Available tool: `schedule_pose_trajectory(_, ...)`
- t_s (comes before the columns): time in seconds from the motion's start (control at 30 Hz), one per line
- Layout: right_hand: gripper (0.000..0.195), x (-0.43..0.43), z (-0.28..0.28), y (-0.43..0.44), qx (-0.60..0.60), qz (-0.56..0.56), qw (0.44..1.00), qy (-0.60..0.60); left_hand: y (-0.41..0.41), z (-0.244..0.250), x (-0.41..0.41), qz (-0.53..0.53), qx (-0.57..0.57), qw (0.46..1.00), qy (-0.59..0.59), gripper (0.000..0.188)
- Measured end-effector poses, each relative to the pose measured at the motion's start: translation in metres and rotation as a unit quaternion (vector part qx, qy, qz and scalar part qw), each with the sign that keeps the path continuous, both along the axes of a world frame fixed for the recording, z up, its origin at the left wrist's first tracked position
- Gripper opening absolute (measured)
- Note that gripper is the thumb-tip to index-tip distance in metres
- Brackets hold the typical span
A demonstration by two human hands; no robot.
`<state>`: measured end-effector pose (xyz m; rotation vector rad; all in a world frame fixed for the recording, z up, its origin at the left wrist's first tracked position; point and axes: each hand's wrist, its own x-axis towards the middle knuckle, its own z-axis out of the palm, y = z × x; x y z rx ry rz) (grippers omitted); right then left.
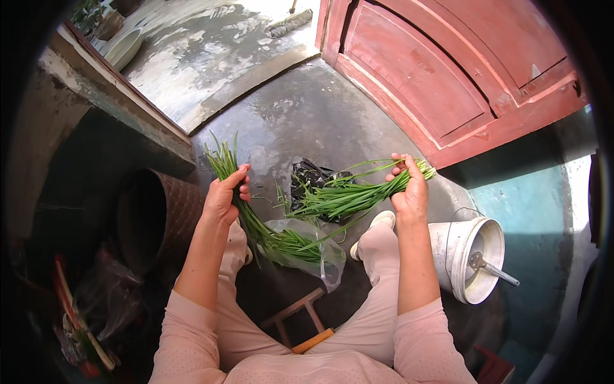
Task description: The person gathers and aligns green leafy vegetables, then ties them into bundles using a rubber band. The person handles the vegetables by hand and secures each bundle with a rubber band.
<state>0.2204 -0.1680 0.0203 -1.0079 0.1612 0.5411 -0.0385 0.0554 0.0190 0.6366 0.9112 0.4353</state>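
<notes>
My left hand (227,194) is closed around a bunch of long green garlic chives (249,218). Its cut ends point up and away, and its leaves droop onto a clear plastic bag (336,264) on the floor between my feet. A second bunch of chives (350,198) is gripped in my right hand (409,185), its pale ends poking out on the right and its leaves spreading left. Under those leaves lies a crumpled black plastic bag (312,175) with loose green bits on it. Stray blades lie on the floor between the two bunches.
A white bucket (439,249) with a metal-handled tool stands right of my leg. Left are a dark cylindrical container (184,206) and crumpled clear plastic (117,297). A red door (412,67) stands ahead right, beside a raised threshold (254,89). Outside lie a mop head (290,24) and a basin (125,50).
</notes>
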Motion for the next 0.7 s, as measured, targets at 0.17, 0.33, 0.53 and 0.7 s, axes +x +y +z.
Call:
schedule_pose_trajectory(0.17,0.011,-0.008,-0.003,0.006,0.008,0.09,0.996,0.023,-0.012,-0.001,0.007,-0.054,0.007,0.998,0.016,0.021)
schedule_pose_trajectory(0.33,0.013,-0.02,0.007,0.014,0.06,0.146,0.986,0.06,-0.019,0.004,0.015,-0.076,0.002,0.997,0.014,0.022)
schedule_pose_trajectory(0.53,0.012,-0.04,0.012,0.027,0.021,0.168,0.981,0.096,-0.027,-0.007,0.014,-0.102,-0.031,0.994,-0.006,0.028)
schedule_pose_trajectory(0.7,0.011,-0.052,0.013,0.034,-0.006,0.266,0.962,0.063,-0.038,-0.014,0.027,-0.181,-0.067,0.978,-0.079,0.031)
